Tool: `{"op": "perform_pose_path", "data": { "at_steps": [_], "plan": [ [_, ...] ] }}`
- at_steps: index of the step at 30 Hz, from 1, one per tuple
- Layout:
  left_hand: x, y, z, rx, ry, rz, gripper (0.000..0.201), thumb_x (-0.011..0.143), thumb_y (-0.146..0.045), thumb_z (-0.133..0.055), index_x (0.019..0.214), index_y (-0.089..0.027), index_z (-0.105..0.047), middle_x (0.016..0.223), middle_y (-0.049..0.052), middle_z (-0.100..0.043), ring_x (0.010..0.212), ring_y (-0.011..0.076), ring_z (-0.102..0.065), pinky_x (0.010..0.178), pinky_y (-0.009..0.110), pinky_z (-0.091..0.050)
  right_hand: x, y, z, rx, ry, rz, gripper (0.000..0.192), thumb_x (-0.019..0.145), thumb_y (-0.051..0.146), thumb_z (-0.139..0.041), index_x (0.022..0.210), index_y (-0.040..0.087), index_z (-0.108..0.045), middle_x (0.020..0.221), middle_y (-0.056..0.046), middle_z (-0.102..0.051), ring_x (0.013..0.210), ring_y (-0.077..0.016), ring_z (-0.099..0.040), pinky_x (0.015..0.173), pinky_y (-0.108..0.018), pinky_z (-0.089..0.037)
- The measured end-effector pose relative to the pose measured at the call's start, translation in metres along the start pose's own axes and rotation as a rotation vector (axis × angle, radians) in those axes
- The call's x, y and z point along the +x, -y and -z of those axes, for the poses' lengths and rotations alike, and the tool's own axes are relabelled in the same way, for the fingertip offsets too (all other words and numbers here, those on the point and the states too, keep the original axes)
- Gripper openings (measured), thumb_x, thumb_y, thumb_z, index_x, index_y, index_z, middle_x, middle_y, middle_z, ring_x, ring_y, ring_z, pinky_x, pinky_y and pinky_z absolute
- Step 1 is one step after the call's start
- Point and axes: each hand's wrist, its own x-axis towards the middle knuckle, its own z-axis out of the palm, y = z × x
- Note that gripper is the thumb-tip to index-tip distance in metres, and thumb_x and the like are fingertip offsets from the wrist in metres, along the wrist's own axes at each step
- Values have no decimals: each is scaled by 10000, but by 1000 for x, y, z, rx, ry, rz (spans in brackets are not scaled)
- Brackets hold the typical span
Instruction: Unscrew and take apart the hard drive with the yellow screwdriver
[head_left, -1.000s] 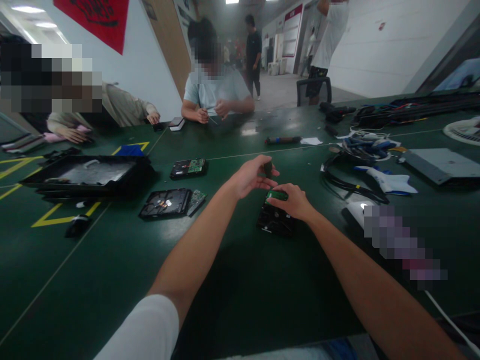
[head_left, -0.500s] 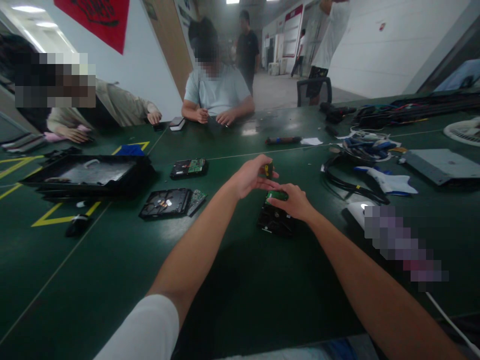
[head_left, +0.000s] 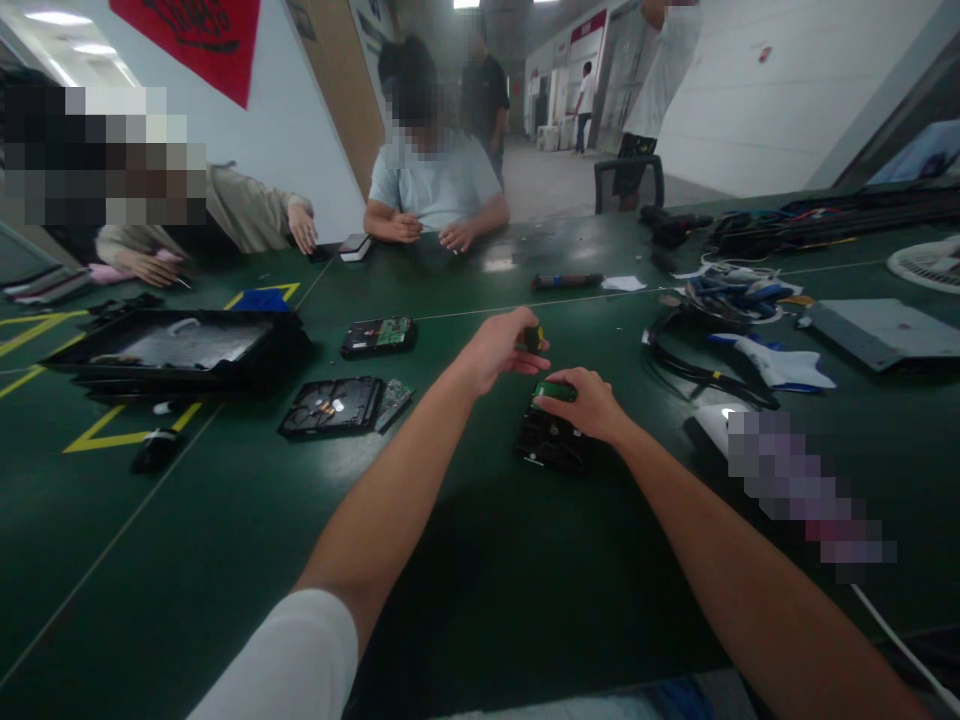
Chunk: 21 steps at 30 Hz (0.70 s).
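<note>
Slightly lowered left hand (head_left: 499,350), black hard drive (head_left: 551,440) green-edged.

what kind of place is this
Probably an electronics teardown or repair workshop. Hard drives lie opened on the long green table: one under the right hand, an opened drive and another drive further left. The left hand grips a screwdriver, and cables pile up nearby.
</note>
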Motion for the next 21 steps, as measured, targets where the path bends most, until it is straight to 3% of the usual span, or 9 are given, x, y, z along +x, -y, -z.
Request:
{"op": "perform_pose_path", "data": {
  "at_steps": [7, 15, 21],
  "plan": [
    [0, 1, 1, 9, 36, -8, 288, 924, -412, -577, 968, -160, -711, 1012, 115, -758, 648, 156, -701, 586, 269, -534, 0, 2, 0, 2, -3, -6, 504, 925, 655, -753, 1293, 312, -769, 1340, -93, -749, 1288, -387, -636, 1054, -572, -477],
    [0, 3, -1, -88, 38, 28, 220, 965, -395, -579, 1000, -181, -615, 1001, 122, -791, 719, 209, -775, 689, 323, -621, 0, 3, 0, -12, -12, -3, 479, 922, 655, -755, 1272, 329, -777, 1324, -77, -755, 1266, -381, -645, 1039, -551, -488],
    [3, 4, -1, -46, 65, -23, 323, 999, -465, -649, 999, -144, -690, 1010, 118, -769, 721, 173, -762, 673, 279, -590, 0, 3, 1, 4, -3, -14, 493, 923, 651, -752, 1282, 314, -772, 1315, -91, -753, 1264, -378, -644, 1053, -563, -478]
  ]
}}
